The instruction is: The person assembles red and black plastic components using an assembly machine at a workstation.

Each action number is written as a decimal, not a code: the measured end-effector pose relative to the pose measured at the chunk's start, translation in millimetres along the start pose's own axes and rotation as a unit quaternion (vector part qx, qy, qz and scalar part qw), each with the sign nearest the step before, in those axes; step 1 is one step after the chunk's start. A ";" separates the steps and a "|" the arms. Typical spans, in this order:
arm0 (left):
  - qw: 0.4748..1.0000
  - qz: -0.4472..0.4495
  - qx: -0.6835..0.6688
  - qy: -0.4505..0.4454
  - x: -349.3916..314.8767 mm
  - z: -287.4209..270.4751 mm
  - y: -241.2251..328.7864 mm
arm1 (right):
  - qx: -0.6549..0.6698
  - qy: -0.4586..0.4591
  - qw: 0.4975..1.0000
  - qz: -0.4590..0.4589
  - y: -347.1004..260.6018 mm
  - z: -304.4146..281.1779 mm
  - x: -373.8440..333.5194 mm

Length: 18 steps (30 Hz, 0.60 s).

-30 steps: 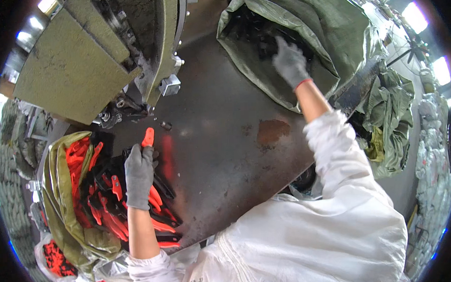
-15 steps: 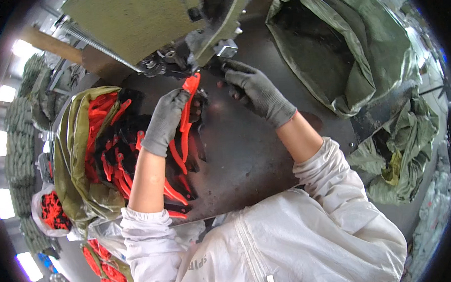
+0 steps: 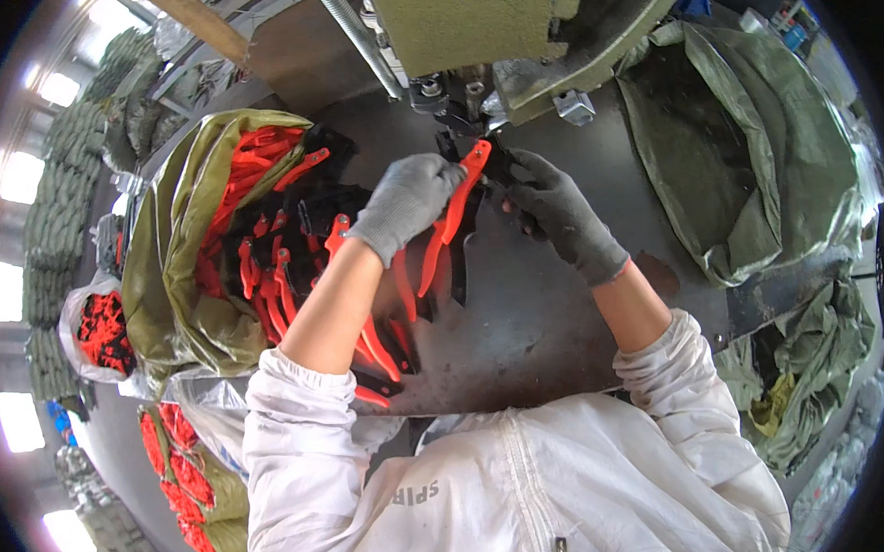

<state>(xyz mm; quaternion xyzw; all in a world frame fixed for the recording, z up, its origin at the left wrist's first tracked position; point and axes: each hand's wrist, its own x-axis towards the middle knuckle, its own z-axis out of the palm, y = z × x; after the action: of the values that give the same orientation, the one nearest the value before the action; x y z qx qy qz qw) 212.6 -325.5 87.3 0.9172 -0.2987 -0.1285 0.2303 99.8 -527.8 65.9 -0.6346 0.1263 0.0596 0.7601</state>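
Note:
My left hand [image 3: 410,201], in a grey knit glove, is closed on a red-handled hand tool [image 3: 462,199] that looks like pruning shears. Its riveted upper end stands just below the working head [image 3: 475,92] of a machine. My right hand [image 3: 567,218], gloved alike, is close to the right of that end. Its fingers are curled by a dark part, and what they hold, if anything, is hidden. Several more red and black tools [image 3: 279,291] lie in a heap left of my left hand, partly behind my left forearm. They spill from an olive sack [image 3: 170,285].
The olive-green machine body [image 3: 467,27] overhangs the dark metal tabletop [image 3: 522,341]. An open dark green sack [image 3: 798,156] stands at the right, with crumpled sacking [image 3: 815,370] below it. At the lower left are a white bag of red pieces [image 3: 103,332] and another filled sack [image 3: 227,537].
The view has shifted, so the machine and table sit farther right. My right hand has moved from the machine's metal block toward the tool's upper end. My left hand keeps its hold.

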 end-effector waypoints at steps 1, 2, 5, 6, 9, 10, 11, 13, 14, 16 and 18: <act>0.995 0.050 0.071 0.051 6.4 -10.4 -4.5 | 0.001 0.006 1.000 0.000 4.9 -7.2 1.9; 0.998 -0.020 -0.058 0.027 18.6 -23.8 -9.7 | -0.005 0.024 1.000 0.009 9.4 -16.3 3.5; 0.941 0.119 0.213 0.236 41.5 -70.5 -133.8 | -0.005 0.021 0.999 0.028 6.9 -5.0 1.3; 0.894 0.058 0.398 0.196 56.2 -78.5 -152.1 | 0.001 0.036 0.998 0.042 7.3 -13.4 2.0; 0.881 -0.238 0.406 0.053 -17.4 -174.6 -334.3 | 0.015 -0.035 0.998 0.042 -8.6 25.8 -1.0; 0.870 -0.199 0.451 0.010 -2.7 -161.1 -356.7 | 0.014 -0.009 0.999 0.043 -6.2 19.6 2.2; 0.898 -0.273 0.324 0.121 26.5 -137.5 -350.5 | 0.011 0.009 0.999 0.044 -2.3 5.6 2.9; 0.926 -0.256 0.247 0.129 71.7 -96.1 -329.5 | -0.003 0.058 0.997 0.056 3.3 -12.8 -1.8; 0.925 -0.257 0.247 0.132 62.4 -103.7 -337.1 | -0.016 0.043 0.998 0.034 -5.6 -6.2 -5.8; 0.906 -0.265 0.191 0.269 38.5 -130.9 -355.8 | -0.027 0.018 0.999 0.008 -21.5 0.0 -11.1; 0.897 -0.291 -0.053 0.327 21.4 -152.3 -346.5 | 0.016 -0.061 0.997 0.035 -27.9 3.1 -16.1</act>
<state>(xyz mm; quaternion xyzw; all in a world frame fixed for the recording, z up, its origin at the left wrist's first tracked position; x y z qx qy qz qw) 455.7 -38.0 43.3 0.9399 0.0809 0.1023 0.3156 91.7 -528.8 97.2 -0.6130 0.1027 0.1224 0.7738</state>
